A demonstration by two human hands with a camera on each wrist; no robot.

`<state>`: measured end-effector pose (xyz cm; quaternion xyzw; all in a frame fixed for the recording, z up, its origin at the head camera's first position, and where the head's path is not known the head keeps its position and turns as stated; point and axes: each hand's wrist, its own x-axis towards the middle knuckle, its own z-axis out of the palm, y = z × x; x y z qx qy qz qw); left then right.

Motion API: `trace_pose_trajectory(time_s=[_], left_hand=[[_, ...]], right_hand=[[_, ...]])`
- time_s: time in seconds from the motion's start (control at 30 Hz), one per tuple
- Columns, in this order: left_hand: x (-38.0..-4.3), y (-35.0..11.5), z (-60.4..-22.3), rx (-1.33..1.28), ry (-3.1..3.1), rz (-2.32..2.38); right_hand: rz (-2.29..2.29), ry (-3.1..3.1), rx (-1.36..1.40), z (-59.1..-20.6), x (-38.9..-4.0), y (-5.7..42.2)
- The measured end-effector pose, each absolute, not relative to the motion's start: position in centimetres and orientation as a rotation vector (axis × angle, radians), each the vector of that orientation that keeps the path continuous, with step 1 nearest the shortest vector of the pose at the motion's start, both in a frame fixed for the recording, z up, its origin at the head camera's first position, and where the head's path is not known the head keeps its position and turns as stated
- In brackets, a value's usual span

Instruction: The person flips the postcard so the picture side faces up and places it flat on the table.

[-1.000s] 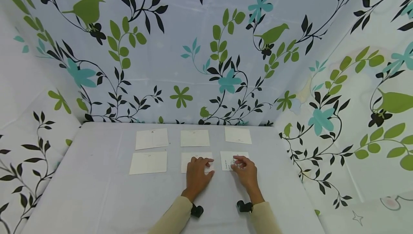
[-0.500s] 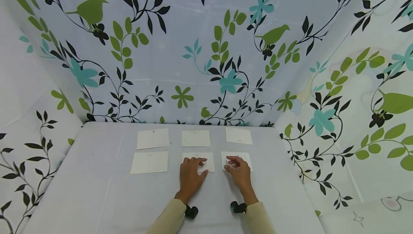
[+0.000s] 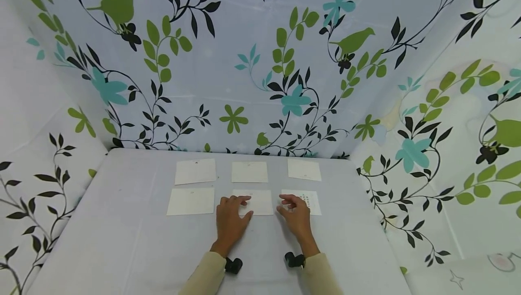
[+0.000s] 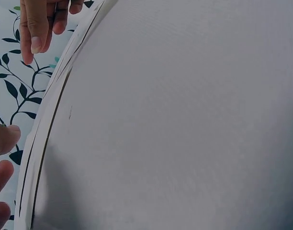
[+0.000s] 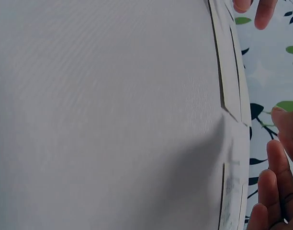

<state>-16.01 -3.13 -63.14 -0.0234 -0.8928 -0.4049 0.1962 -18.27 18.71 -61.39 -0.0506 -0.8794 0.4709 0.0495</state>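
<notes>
My left hand (image 3: 231,222) hovers at the left edge of the front middle card (image 3: 260,202), a plain off-white paper card. Its fingers bend loosely, thumb apart, and hold nothing. Over the left part of the front right card (image 3: 312,200) is my right hand (image 3: 297,218), also loosely bent and holding nothing. Small dark printed marks show on that card; the hand covers the rest. In the left wrist view, left fingertips (image 4: 3,175) appear at the left edge, raised off the table. Right fingers (image 5: 279,165) likewise stand above the cards in the right wrist view.
The front left card (image 3: 190,202) lies beside my left hand. Behind are the back left card (image 3: 195,171), back middle card (image 3: 249,172) and back right card (image 3: 304,169). A white cloth covers the table (image 3: 134,240). Leaf-patterned curtains (image 3: 211,73) enclose it.
Both hands have moved left. More of the front middle card shows beside my left hand, and the printed marks on the front right card are now uncovered on its right side. The cards stay in place.
</notes>
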Motion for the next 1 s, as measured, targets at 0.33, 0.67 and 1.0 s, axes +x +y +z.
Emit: trace_pose_trajectory(time_s=[0.33, 0.67, 1.0], left_hand=[[-16.0, -4.4, -63.0, -0.031, -2.474, -1.125], [-15.6, -5.5, -63.2, 0.004, -2.474, -1.09], [-15.8, -6.5, -62.8, 0.006, -2.475, -1.059]], right_hand=[[1.427, -2.68, -0.106, -61.3, -18.0, 17.5], [1.412, -2.709, -0.109, -61.8, -18.1, 16.9], [1.404, -2.73, -0.139, -61.7, -17.8, 15.9]])
